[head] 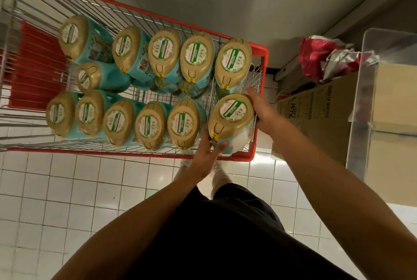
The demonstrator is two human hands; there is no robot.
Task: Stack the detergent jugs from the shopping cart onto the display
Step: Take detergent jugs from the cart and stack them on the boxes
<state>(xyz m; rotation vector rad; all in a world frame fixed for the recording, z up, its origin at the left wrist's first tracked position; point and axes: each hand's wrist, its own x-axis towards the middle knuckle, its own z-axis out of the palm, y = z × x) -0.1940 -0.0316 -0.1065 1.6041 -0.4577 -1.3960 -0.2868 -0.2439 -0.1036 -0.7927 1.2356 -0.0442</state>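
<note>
Reaches forward and down with both arms, nearly straight, toward the right end of the cart (135, 154). Cups the left hand (208, 152) round the near side of one jug (232, 119), thumb and fingers curled against its pale teal body just below the tan lid. Clamps the right hand (259, 110) on the far right side of that same jug, fingers curved round the lid's edge, wrist bent inward. Holds the jug between both hands at the cart's right end, close to the wire wall. Leaves the other jugs (187, 123) in two rows along the cart, with a few more lying lower down between the rows. Shows on every lid a round white label crossed by a green band, its writing too small to read. Shows also a small yellow-and-red tag at each lid's edge, likewise unreadable. Carries dark print on the box (316, 117) right of the cart, turned sideways and not legible.
</note>
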